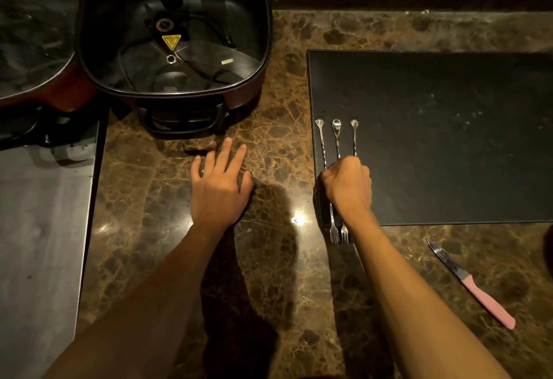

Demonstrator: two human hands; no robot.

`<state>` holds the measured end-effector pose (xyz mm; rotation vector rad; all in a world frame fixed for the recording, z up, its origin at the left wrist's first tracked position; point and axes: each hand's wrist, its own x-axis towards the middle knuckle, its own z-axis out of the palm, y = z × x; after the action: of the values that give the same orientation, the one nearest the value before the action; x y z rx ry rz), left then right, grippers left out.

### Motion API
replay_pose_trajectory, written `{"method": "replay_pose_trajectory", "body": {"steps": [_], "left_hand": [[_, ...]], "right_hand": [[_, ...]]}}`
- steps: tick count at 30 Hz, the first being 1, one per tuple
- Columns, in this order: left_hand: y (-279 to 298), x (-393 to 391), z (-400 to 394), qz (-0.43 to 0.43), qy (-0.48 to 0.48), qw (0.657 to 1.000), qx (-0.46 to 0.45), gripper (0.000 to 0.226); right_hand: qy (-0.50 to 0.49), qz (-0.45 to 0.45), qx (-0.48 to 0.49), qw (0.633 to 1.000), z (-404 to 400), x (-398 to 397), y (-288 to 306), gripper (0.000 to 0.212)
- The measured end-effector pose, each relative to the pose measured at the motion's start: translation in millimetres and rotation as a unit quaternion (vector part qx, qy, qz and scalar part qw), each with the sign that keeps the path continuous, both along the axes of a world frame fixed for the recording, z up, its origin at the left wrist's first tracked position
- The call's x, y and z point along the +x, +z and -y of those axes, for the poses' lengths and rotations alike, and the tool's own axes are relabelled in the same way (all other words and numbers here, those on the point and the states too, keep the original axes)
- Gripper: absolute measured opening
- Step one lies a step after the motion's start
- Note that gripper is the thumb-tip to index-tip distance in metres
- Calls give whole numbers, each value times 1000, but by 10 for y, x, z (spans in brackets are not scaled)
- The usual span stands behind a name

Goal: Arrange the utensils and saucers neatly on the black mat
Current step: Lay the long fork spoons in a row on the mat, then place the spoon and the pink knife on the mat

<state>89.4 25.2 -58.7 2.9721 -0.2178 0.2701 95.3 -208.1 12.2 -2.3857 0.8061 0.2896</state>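
Note:
A black mat [434,139] lies on the marble counter at the right. Three long twisted-stem metal utensils [337,139] lie side by side along its left edge, small spoon ends pointing away, fork ends [339,233] sticking out past the mat's near edge. My right hand [347,184] is closed over the middle of their stems. My left hand [221,181] rests flat on the bare counter to the left, fingers spread, holding nothing. A pink-handled knife [475,286] lies on the counter near the mat's front edge. No saucers are visible.
A square black electric pot [176,34] with cord and parts inside stands at the back left, its handle facing me. Beside it a glass lid [33,28] leans on another pot. A grey steel surface [42,244] runs along the left. A dark ledge borders the back.

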Motion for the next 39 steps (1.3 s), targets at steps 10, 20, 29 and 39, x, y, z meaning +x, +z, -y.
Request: {"method": "replay_pose_trajectory", "body": {"steps": [10,20,29,39], "left_hand": [[-8,10,3,-67,7,998,-12,57],[124,-332,388,-111,-52,991,-53,65],[148,-1492,1468,-61,-407,910,-56,61],[31,-1620,1519,-85,-493,865,41,66]], "right_hand": [[-102,75,63,990,790,-1140,181,19],[-12,-42,40,998,967,-2256,-38,18],[-29,-39,-51,998,1030,-2281,-27,12],[27,-46,28,998,901,-2520,-132,9]]}}
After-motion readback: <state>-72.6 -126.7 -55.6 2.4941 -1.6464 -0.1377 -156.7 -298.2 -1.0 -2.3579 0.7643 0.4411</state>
